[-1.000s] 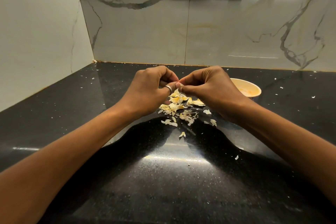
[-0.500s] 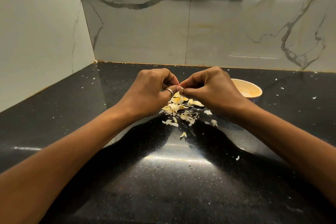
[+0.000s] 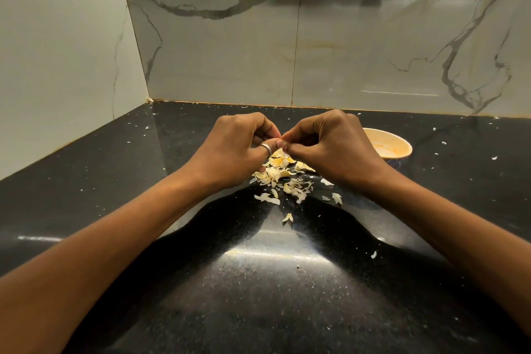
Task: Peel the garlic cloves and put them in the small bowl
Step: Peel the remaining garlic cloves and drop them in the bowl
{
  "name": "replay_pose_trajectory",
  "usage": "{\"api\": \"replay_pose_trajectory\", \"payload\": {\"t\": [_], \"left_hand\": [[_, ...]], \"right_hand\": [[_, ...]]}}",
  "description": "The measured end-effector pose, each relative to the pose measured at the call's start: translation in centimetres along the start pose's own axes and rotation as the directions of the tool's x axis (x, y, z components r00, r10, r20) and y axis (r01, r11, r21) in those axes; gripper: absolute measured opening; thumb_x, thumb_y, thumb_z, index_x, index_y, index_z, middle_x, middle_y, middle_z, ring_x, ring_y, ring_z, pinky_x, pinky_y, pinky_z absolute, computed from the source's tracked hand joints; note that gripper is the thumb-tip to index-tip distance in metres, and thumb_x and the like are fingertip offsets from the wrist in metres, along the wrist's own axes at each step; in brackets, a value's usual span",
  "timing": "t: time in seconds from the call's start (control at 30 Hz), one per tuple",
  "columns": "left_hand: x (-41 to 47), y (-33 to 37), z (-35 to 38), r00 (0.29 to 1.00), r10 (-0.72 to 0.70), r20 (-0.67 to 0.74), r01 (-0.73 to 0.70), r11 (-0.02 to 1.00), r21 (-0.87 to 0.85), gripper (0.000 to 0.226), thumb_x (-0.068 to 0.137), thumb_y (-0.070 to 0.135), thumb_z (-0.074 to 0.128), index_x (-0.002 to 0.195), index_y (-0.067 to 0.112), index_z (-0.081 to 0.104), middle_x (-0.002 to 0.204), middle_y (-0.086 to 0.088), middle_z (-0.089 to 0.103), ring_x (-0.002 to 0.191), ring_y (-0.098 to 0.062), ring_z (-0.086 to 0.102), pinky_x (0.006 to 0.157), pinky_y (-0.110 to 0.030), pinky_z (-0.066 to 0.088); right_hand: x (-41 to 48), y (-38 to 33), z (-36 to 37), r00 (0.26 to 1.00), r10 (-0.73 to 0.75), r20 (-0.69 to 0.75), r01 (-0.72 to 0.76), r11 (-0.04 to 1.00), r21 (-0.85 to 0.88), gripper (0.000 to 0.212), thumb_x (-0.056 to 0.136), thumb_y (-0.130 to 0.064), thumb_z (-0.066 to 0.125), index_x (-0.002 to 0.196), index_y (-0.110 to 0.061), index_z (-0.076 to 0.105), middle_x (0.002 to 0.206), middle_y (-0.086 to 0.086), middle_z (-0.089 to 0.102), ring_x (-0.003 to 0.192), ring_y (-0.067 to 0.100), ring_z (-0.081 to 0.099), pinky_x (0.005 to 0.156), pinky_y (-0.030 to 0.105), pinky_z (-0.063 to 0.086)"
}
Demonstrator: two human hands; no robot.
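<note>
hands barely shifted from half second ago; fingertips still meet over skin pile. left hand (image 3: pixel 235 149) and right hand (image 3: pixel 334 146) both curled tight, pinching small thing between them, judged garlic clove, hidden by fingers. loose skins (image 3: pixel 280 174) heaped on black counter (image 3: pixel 258 296) at 6 o'clock of fingertips. small bowl (image 3: pixel 403 144) at 3 o'clock, behind right wrist; visible part shows no cloves. judgement: pile suggests several peeled; this one mid-peel, drop into bowl left.
</note>
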State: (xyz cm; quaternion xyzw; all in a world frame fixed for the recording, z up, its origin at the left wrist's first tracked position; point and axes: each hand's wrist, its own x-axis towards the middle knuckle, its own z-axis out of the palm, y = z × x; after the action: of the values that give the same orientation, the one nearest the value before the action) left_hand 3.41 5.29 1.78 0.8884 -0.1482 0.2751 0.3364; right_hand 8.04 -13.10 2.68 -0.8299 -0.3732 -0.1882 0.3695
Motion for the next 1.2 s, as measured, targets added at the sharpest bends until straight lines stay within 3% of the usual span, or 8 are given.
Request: {"api": "replay_pose_trajectory", "payload": {"t": [0.17, 0.4, 0.53, 0.6, 0.7, 0.8, 1.03, 1.2], "left_hand": [[0.2, -0.5, 0.0, 0.990, 0.142, -0.008, -0.139, 0.980, 0.143, 0.007, 0.089, 0.017, 0.074, 0.095, 0.015, 0.070, 0.083, 0.011, 0.064, 0.076, -0.005, 0.065, 0.064, -0.021, 0.055], [0.1, -0.5, 0.0, 0.992, 0.110, 0.066, -0.117, 0.986, 0.121, 0.005, 0.094, 0.015, 0.067, 0.097, 0.018, 0.064, 0.081, 0.014, 0.061, 0.067, 0.001, 0.060, 0.061, -0.019, 0.053], [0.1, -0.5, -0.2, 0.993, 0.099, 0.072, -0.107, 0.986, 0.129, 0.007, 0.095, 0.020, 0.065, 0.094, 0.023, 0.059, 0.081, 0.014, 0.058, 0.069, 0.000, 0.059, 0.061, -0.016, 0.049], [0.1, -0.4, -0.2, 0.993, 0.112, 0.044, -0.117, 0.984, 0.134, 0.008, 0.094, 0.020, 0.067, 0.093, 0.022, 0.059, 0.081, 0.013, 0.059, 0.069, -0.003, 0.059, 0.061, -0.018, 0.049], [0.1, -0.2, -0.2, 0.989, 0.148, -0.002, -0.147, 0.982, 0.118, 0.008, 0.094, 0.018, 0.067, 0.093, 0.020, 0.059, 0.081, 0.010, 0.061, 0.070, -0.007, 0.061, 0.060, -0.021, 0.051], [0.1, -0.1, -0.1, 0.982, 0.187, -0.027, -0.182, 0.974, 0.132, 0.006, 0.094, 0.017, 0.067, 0.094, 0.017, 0.061, 0.081, 0.006, 0.062, 0.068, -0.010, 0.062, 0.059, -0.021, 0.050], [0.0, 0.1, 0.1, 0.977, 0.214, -0.015, -0.211, 0.971, 0.116, 0.008, 0.094, 0.016, 0.067, 0.095, 0.020, 0.060, 0.083, 0.010, 0.062, 0.073, -0.007, 0.063, 0.065, -0.013, 0.049], [-0.2, 0.0, 0.2, 0.978, 0.205, 0.029, -0.207, 0.974, 0.093, 0.005, 0.092, 0.015, 0.069, 0.094, 0.016, 0.064, 0.084, 0.011, 0.063, 0.076, -0.009, 0.062, 0.067, -0.020, 0.052]], "right_hand": [[-0.1, -0.1, 0.1, 1.000, -0.009, -0.001, 0.009, 1.000, -0.028, 0.007, 0.086, -0.019, 0.079, 0.092, -0.019, 0.082, 0.076, -0.005, 0.076, 0.069, 0.003, 0.070, 0.067, 0.026, 0.057], [-0.1, -0.3, -0.1, 1.000, -0.006, 0.021, 0.007, 1.000, -0.022, 0.008, 0.086, -0.019, 0.078, 0.093, -0.019, 0.082, 0.078, -0.006, 0.076, 0.071, 0.003, 0.070, 0.069, 0.026, 0.058], [-0.1, -0.5, -0.2, 0.991, 0.114, 0.069, -0.122, 0.986, 0.115, 0.008, 0.086, -0.020, 0.079, 0.094, -0.017, 0.081, 0.078, -0.004, 0.076, 0.075, 0.007, 0.072, 0.073, 0.028, 0.061], [0.0, -0.6, -0.4, 0.966, 0.215, 0.145, -0.251, 0.916, 0.312, 0.011, 0.087, -0.015, 0.077, 0.097, -0.010, 0.079, 0.084, 0.004, 0.077, 0.081, 0.013, 0.074, 0.076, 0.027, 0.061], [0.2, -1.2, -0.7, 0.908, 0.331, 0.257, -0.418, 0.659, 0.625, 0.011, 0.091, -0.005, 0.069, 0.099, 0.001, 0.074, 0.093, 0.017, 0.076, 0.084, 0.019, 0.075, 0.078, 0.024, 0.060], [0.3, -1.5, -0.8, 0.868, 0.390, 0.308, -0.478, 0.485, 0.733, 0.008, 0.089, 0.002, 0.068, 0.095, 0.004, 0.072, 0.086, 0.017, 0.076, 0.079, 0.018, 0.074, 0.074, 0.022, 0.060], [0.2, -1.8, -0.8, 0.855, 0.458, 0.245, -0.477, 0.505, 0.719, 0.004, 0.084, 0.003, 0.072, 0.084, -0.001, 0.074, 0.085, 0.017, 0.075, 0.084, 0.024, 0.074, 0.087, 0.034, 0.061], [0.3, -1.8, -0.9, 0.850, 0.492, 0.191, -0.446, 0.477, 0.757, 0.003, 0.084, 0.004, 0.072, 0.087, 0.003, 0.073, 0.087, 0.017, 0.076, 0.086, 0.025, 0.075, 0.084, 0.033, 0.062]]}}
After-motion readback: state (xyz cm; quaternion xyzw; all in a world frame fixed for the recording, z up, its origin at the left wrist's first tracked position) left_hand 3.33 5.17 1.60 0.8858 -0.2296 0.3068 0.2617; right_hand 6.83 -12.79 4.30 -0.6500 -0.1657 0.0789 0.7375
